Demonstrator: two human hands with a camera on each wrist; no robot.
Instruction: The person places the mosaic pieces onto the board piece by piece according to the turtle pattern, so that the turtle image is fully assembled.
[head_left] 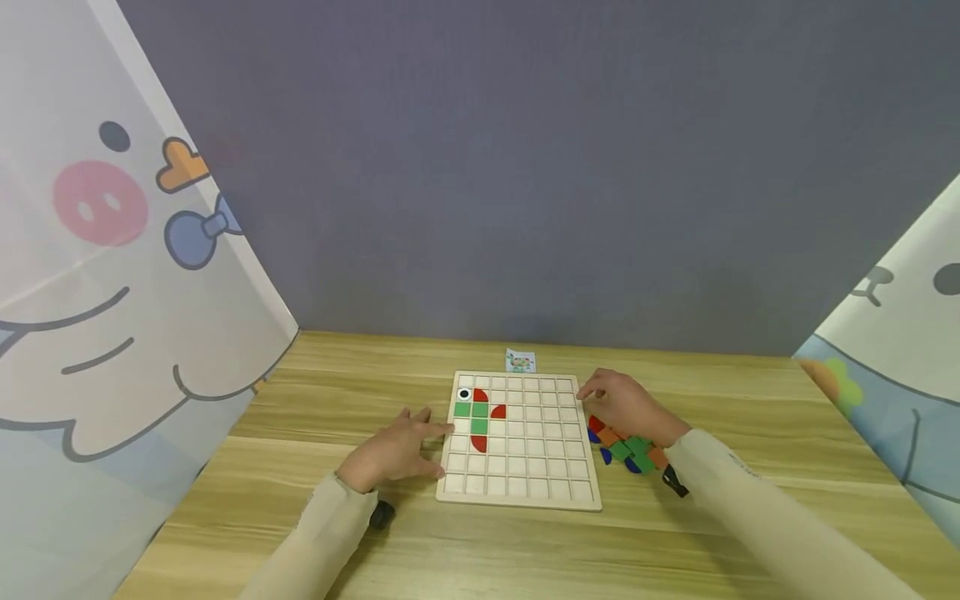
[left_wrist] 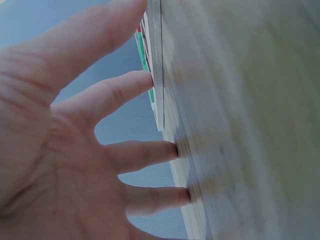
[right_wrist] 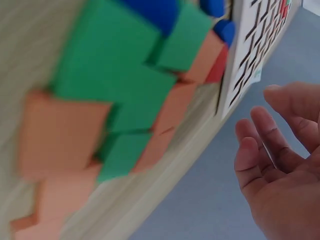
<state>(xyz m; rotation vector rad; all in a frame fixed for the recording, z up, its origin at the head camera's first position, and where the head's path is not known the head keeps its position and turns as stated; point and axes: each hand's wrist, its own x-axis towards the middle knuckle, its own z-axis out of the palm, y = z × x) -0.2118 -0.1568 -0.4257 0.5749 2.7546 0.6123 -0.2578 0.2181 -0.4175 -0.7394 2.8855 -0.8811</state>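
Note:
A pale wooden grid board (head_left: 536, 467) lies on the table. Toward its upper left sit an eye tile (head_left: 464, 394), several green squares (head_left: 480, 426) and red quarter-round pieces (head_left: 498, 412). My left hand (head_left: 393, 450) is spread at the board's left side, index fingertip and thumb right at the edge. At the upper right edge hovers my right hand (head_left: 626, 408), fingers loosely bent, thumb apart from them and nothing between in the right wrist view. Beneath its wrist lies a loose pile of green squares (right_wrist: 107, 55), orange squares (right_wrist: 62, 135), blue pieces (right_wrist: 155, 12) and a red piece (right_wrist: 218, 65).
Behind the board lies a small printed card (head_left: 521, 361) with a coloured pattern. A grey partition (head_left: 525, 183) rises at the table's back edge. Cartoon-printed cloths hang left (head_left: 150, 333) and right (head_left: 915, 333). Dark straps show at both wrists.

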